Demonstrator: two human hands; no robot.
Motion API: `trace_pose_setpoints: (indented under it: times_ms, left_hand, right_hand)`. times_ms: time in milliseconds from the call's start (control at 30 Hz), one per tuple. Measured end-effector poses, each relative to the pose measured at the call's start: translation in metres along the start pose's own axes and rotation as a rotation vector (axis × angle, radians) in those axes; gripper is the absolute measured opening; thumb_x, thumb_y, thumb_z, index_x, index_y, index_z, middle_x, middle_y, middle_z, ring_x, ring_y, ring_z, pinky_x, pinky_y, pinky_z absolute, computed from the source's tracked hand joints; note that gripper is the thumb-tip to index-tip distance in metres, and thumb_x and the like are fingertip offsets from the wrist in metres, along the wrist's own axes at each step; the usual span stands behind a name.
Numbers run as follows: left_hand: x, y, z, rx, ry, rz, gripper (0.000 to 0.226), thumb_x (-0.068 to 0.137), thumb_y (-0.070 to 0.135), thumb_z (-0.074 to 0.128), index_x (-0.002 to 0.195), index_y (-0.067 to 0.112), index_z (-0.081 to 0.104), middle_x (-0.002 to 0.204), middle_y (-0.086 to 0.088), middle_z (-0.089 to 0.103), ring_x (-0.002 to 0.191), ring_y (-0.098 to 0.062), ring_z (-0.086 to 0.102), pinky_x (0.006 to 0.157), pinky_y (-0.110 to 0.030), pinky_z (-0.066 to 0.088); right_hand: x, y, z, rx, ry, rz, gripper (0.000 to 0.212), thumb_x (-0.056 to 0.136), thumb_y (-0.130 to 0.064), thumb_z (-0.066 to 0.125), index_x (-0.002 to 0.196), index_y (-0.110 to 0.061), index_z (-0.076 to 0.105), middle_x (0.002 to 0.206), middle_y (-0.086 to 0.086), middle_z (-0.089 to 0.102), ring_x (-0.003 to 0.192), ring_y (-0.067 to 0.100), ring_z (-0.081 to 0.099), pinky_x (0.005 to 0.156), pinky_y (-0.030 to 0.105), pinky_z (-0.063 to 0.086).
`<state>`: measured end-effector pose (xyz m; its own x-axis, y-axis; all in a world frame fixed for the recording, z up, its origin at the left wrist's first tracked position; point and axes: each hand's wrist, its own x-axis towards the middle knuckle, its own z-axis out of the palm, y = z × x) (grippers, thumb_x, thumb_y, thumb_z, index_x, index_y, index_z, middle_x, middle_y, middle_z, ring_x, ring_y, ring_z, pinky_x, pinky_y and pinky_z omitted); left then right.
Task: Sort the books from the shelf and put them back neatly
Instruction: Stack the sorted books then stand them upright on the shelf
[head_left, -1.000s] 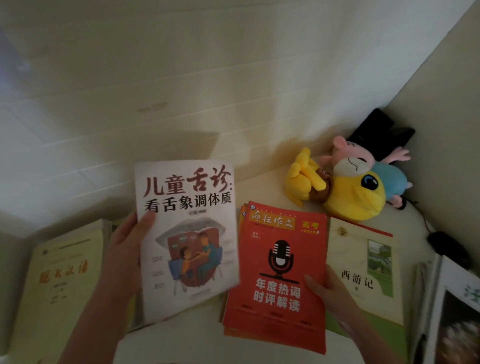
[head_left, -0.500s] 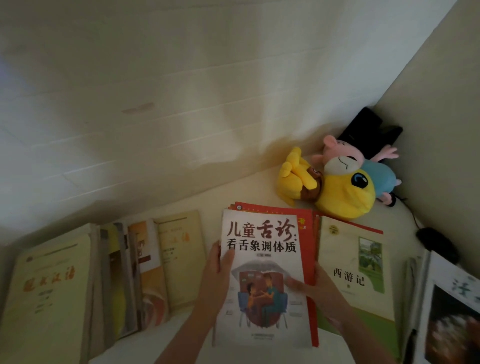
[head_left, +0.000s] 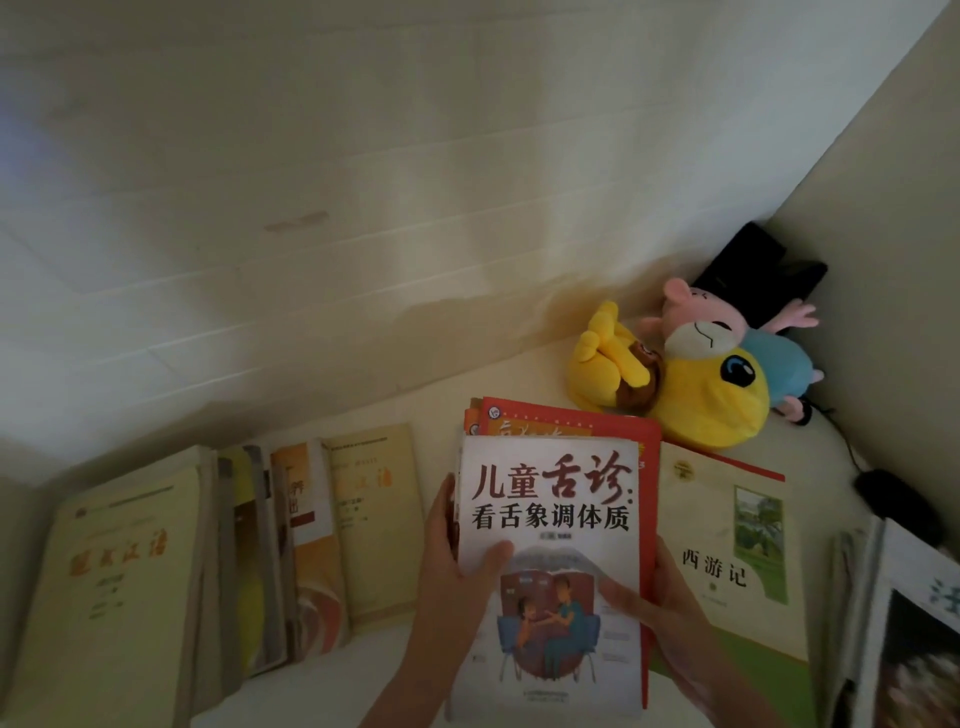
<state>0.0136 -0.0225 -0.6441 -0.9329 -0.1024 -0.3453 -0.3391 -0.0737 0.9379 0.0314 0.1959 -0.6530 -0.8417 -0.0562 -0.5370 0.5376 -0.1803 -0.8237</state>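
A white book with red and black Chinese title (head_left: 550, 499) lies on top of a red magazine stack (head_left: 566, 421) in the middle of the shelf surface. My left hand (head_left: 452, 566) grips the white book's left edge, thumb on the cover. My right hand (head_left: 660, 608) holds the right edge of the same pile, thumb on the white cover. A cream and green book (head_left: 727, 540) lies flat just to the right. Left of the pile lies a row of overlapping yellow and orange books (head_left: 332, 535), with a large yellow book (head_left: 114, 582) at the far left.
Plush toys, a yellow one (head_left: 696, 395) and a pink one (head_left: 701, 306), sit in the back right corner by a black object (head_left: 748, 270). More books (head_left: 909, 623) lean at the right edge. A black cable and plug (head_left: 883, 493) run along the right wall.
My left hand carried the white book from the left, where it was held up, down onto the red magazine stack. My right hand moved onto its right edge. The left row of books came into view.
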Motion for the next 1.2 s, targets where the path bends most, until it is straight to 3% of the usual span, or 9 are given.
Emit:
trace_pose_setpoints:
  times_ms: [133, 233, 433, 633, 800, 867, 967, 1067, 1200]
  left_hand:
    - [-0.016, 0.027, -0.005, -0.030, -0.044, 0.010, 0.059, 0.071, 0.010, 0.077, 0.118, 0.029, 0.048, 0.106, 0.005, 0.069, 0.097, -0.012, 0.068, 0.069, -0.022, 0.056]
    - [-0.026, 0.060, -0.010, -0.088, -0.091, 0.089, 0.063, 0.065, 0.013, 0.080, 0.114, 0.032, 0.046, 0.102, 0.015, 0.070, 0.094, -0.007, 0.068, 0.069, -0.021, 0.055]
    - [-0.001, 0.072, -0.020, 0.153, -0.092, 0.236, 0.056, 0.075, 0.010, 0.076, 0.118, 0.025, 0.044, 0.097, 0.035, 0.063, 0.092, 0.011, 0.061, 0.075, -0.018, 0.055]
    - [0.007, 0.068, -0.020, 0.242, -0.130, 0.276, 0.062, 0.070, -0.003, 0.079, 0.110, 0.029, 0.043, 0.096, 0.019, 0.063, 0.093, 0.014, 0.059, 0.070, -0.008, 0.048]
    - [0.010, 0.060, -0.023, 0.203, -0.169, 0.223, 0.064, 0.063, 0.000, 0.084, 0.119, 0.002, 0.053, 0.103, -0.005, 0.068, 0.091, 0.003, 0.066, 0.068, -0.011, 0.051]
    - [0.012, 0.053, -0.027, 0.185, -0.220, 0.183, 0.064, 0.059, 0.003, 0.085, 0.117, -0.001, 0.058, 0.099, -0.004, 0.071, 0.091, -0.001, 0.068, 0.069, -0.013, 0.053]
    - [0.010, 0.046, -0.027, 0.189, -0.226, 0.142, 0.059, 0.055, 0.012, 0.085, 0.109, 0.003, 0.064, 0.092, 0.010, 0.075, 0.088, -0.002, 0.069, 0.071, -0.022, 0.058]
    - [0.013, 0.044, -0.024, 0.182, -0.158, 0.102, 0.048, 0.057, 0.001, 0.088, 0.101, 0.002, 0.068, 0.081, 0.014, 0.074, 0.077, -0.002, 0.071, 0.060, -0.016, 0.053]
    - [0.017, 0.064, -0.029, 0.208, -0.079, 0.162, 0.047, 0.055, 0.015, 0.092, 0.089, 0.036, 0.067, 0.073, 0.036, 0.066, 0.073, 0.016, 0.063, 0.058, -0.011, 0.049]
  right_hand:
    - [-0.017, -0.023, 0.002, -0.025, -0.024, -0.079, 0.085, 0.057, -0.017, 0.089, 0.129, -0.039, 0.047, 0.122, -0.010, 0.066, 0.106, 0.012, 0.065, 0.074, 0.028, 0.057]
    - [-0.021, -0.050, 0.003, -0.125, -0.014, -0.239, 0.099, 0.049, -0.033, 0.093, 0.134, -0.040, 0.043, 0.128, -0.014, 0.061, 0.114, 0.006, 0.060, 0.085, 0.028, 0.055]
    - [-0.001, -0.073, 0.021, -0.319, -0.013, -0.361, 0.065, 0.068, 0.017, 0.067, 0.123, -0.012, 0.046, 0.107, -0.011, 0.071, 0.099, 0.007, 0.067, 0.079, 0.023, 0.056]
    - [0.006, -0.058, 0.017, -0.382, 0.017, -0.399, 0.063, 0.058, -0.016, 0.083, 0.114, -0.004, 0.058, 0.106, -0.004, 0.072, 0.099, 0.011, 0.068, 0.077, 0.018, 0.053]
    - [0.002, -0.044, 0.025, -0.342, 0.103, -0.304, 0.077, 0.054, -0.045, 0.090, 0.114, -0.006, 0.060, 0.107, 0.003, 0.072, 0.102, 0.020, 0.068, 0.087, 0.044, 0.055]
    - [0.002, -0.041, 0.024, -0.371, 0.114, -0.269, 0.081, 0.050, -0.056, 0.087, 0.111, -0.008, 0.064, 0.104, -0.002, 0.073, 0.100, 0.015, 0.068, 0.089, 0.044, 0.054]
    - [-0.002, -0.041, 0.031, -0.398, 0.124, -0.275, 0.053, 0.063, -0.038, 0.082, 0.108, -0.019, 0.063, 0.098, -0.015, 0.071, 0.096, 0.004, 0.066, 0.089, 0.036, 0.053]
    - [-0.001, -0.044, 0.035, -0.408, 0.135, -0.298, 0.086, 0.056, -0.065, 0.078, 0.119, -0.010, 0.060, 0.107, -0.007, 0.071, 0.100, 0.006, 0.066, 0.087, 0.035, 0.056]
    - [-0.004, -0.063, 0.049, -0.332, -0.026, -0.313, 0.078, 0.076, -0.025, 0.073, 0.142, -0.029, 0.030, 0.132, -0.016, 0.056, 0.121, 0.004, 0.054, 0.094, 0.028, 0.051]
